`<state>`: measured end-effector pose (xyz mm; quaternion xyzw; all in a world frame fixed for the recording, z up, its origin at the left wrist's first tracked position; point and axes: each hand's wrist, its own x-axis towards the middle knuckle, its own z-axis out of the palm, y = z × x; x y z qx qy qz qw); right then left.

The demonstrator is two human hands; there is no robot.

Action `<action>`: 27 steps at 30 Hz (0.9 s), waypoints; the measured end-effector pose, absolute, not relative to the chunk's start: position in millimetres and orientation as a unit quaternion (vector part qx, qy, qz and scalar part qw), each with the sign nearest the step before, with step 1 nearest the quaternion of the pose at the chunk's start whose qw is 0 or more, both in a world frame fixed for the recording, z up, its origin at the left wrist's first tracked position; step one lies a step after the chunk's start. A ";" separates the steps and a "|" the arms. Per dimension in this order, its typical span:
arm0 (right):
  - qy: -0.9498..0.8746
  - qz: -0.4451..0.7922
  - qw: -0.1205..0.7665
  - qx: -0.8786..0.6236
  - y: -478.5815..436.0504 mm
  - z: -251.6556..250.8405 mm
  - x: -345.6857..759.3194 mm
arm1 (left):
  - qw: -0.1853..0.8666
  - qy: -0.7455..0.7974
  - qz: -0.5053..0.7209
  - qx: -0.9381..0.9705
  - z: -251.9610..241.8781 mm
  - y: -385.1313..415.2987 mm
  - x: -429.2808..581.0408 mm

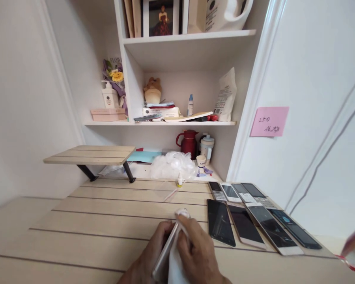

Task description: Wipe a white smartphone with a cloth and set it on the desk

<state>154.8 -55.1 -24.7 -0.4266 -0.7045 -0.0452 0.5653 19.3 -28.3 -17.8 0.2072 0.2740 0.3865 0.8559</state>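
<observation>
A slim silver phone (167,250) is held on edge at about six o'clock in the frame, above the near part of the wooden desk (106,221). It is gripped by the left hand (146,256), whose fingers are closed around its underside. A white cloth (174,270) is pressed against its face by the right hand (199,252) — fingers clenched on the fabric, a fold of which shows past the phone's far end.

The step in hand is judged to be the wiping of this phone. How much of its face is done cannot be told, since that face is hidden by the cloth. At two o'clock from the hands, other phones (220,223) are laid side by side in two rows, screens up, and a small dropper bottle (180,180) stands at twelve o'clock.

The next move would call for a steady left-hand hold and light, even pressure through the cloth — a phone held on its edge could slip.
</observation>
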 end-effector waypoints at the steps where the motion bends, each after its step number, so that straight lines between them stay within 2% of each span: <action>1: -0.675 -0.042 0.569 -0.468 -53.6 -23.7 158.6 | 0.846 0.279 0.397 0.219 -19.5 -29.6 18.8; 4: -0.631 -0.032 0.569 -0.527 -52.6 -28.1 161.1 | 0.848 0.286 0.393 0.212 -24.5 -31.7 18.1; 11: -0.796 -0.056 0.491 -0.350 -65.2 -40.3 138.9 | 0.887 0.288 0.332 0.144 -22.0 -27.7 15.1; 18: -0.672 -0.066 0.560 -0.480 -49.3 -28.7 165.4 | 0.865 0.326 0.319 0.208 -23.0 -30.4 17.8; 24: -0.784 -0.025 0.509 -0.354 -68.2 -42.3 137.3 | 0.898 0.292 0.291 0.155 -22.3 -25.7 14.5; 27: -0.777 -0.033 0.513 -0.363 -64.3 -37.8 143.3 | 0.891 0.309 0.287 0.169 -22.8 -25.0 12.6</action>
